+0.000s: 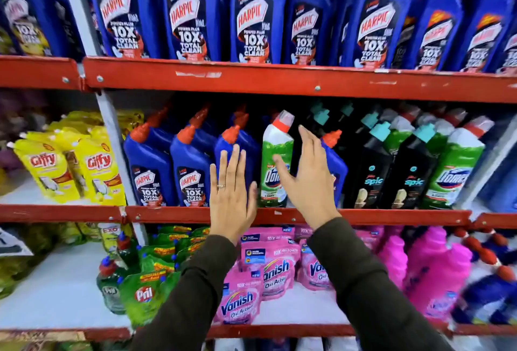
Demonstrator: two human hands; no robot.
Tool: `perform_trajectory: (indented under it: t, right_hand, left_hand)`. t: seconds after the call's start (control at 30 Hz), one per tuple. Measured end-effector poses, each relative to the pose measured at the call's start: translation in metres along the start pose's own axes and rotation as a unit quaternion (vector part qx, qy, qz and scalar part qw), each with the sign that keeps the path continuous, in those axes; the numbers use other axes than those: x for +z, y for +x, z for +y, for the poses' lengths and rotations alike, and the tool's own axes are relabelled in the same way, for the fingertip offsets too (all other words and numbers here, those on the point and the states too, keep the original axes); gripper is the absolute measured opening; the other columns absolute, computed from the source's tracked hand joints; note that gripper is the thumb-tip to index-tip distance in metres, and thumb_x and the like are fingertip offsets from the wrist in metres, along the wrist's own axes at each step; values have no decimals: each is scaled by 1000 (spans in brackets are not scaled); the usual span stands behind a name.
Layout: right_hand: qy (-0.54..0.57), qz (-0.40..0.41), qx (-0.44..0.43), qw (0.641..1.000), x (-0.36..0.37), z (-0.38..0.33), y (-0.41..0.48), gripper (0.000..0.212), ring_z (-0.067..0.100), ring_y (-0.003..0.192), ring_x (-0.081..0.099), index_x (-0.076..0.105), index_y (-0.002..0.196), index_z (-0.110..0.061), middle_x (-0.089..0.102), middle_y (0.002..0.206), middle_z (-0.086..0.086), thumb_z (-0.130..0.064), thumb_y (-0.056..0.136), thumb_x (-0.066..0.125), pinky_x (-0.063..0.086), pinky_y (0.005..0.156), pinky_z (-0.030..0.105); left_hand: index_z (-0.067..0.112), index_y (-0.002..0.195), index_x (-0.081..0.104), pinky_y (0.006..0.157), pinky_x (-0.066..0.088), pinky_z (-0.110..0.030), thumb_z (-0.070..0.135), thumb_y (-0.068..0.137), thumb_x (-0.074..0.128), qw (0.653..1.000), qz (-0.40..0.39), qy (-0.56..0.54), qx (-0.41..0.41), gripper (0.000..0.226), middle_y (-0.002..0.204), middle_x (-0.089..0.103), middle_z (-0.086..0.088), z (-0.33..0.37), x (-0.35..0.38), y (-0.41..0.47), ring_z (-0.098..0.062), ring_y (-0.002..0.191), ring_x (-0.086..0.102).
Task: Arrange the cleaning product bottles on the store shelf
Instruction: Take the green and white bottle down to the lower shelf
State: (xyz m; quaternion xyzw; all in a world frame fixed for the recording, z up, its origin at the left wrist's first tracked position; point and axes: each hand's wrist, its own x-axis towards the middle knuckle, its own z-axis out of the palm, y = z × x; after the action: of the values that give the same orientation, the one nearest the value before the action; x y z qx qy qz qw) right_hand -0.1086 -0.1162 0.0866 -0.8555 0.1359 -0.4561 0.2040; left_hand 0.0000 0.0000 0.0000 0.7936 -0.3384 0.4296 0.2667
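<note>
Both hands are spreading flat, fingers splayed and holding nothing: left hand (230,196) and right hand (306,182) are flanking a glossy green angle-necked bottle (275,160) standing at the red metal shelf's (363,217) front edge.

Shelf rails (279,82): red. Harpic bottles (193,14): blue, dark labels, white "10X" lettering, orange-red caps. Domex bottle (275,166): green and white, red-and-white cap. Spic bottles (369,171): black, teal caps. Giffy pouches (95,166): yellow. Vanish pouches (240,300): pink. Pril pouch (144,294): green. Sleeves (195,294): dark brown.
</note>
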Motion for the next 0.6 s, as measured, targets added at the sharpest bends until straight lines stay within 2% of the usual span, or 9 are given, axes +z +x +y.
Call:
perform_trajectory:
  t: [0.1,0.17,0.23,0.37,0.47,0.53,0.6]
  right_hand:
    - [-17,9,27,999,20,-4,19,82,31,139,45,31,158,-10,41,156,10,-47,94,67,47,103,42]
    - [-25,18,52,998,33,-4,29,85,33,133,51,34,156,-13,46,148,10,-54,90,69,50,96,45]
    - [-18,32,72,997,41,-1,32,86,34,127,56,37,152,-15,49,141,10,-60,87,71,51,93,45]
    - [-41,28,92,995,53,3,34,84,37,116,61,45,143,-7,55,128,14,-64,86,70,53,86,45]
    - [-46,21,82,995,55,5,35,80,36,114,61,47,142,-7,59,125,14,-62,89,69,47,80,39]
    - [-21,25,83,996,49,4,33,76,31,115,60,48,141,-10,60,124,10,-61,89,70,38,77,32]
    - [5,48,84,995,42,0,31,72,25,113,59,52,137,-12,61,122,5,-61,88,71,36,76,27]
  left_hand:
    - [6,164,13,131,-6,-41,37,109,27,1000,0,2,-15,65,174,3,-9,-14,23,-5,-21,161,-6]
    - [7,164,4,131,-7,-39,39,110,22,1000,-1,14,5,65,173,-7,-5,-21,41,-10,-20,161,-9]
    - [10,165,-4,131,-8,-39,39,112,17,999,4,26,26,64,173,-13,-4,-28,55,-13,-20,161,-10]
    - [9,164,-10,131,-9,-40,39,113,11,997,33,55,39,64,172,-17,-7,-38,74,-19,-21,160,-14]
    - [8,164,-10,131,-9,-40,39,113,12,997,45,52,41,64,172,-18,-8,-40,80,-21,-21,160,-14]
    - [7,164,-10,131,-9,-40,38,113,14,996,54,49,41,64,172,-17,-8,-40,81,-22,-21,160,-14]
    - [7,164,-9,131,-9,-41,37,113,14,996,55,51,44,64,172,-17,-9,-40,81,-21,-22,160,-14]
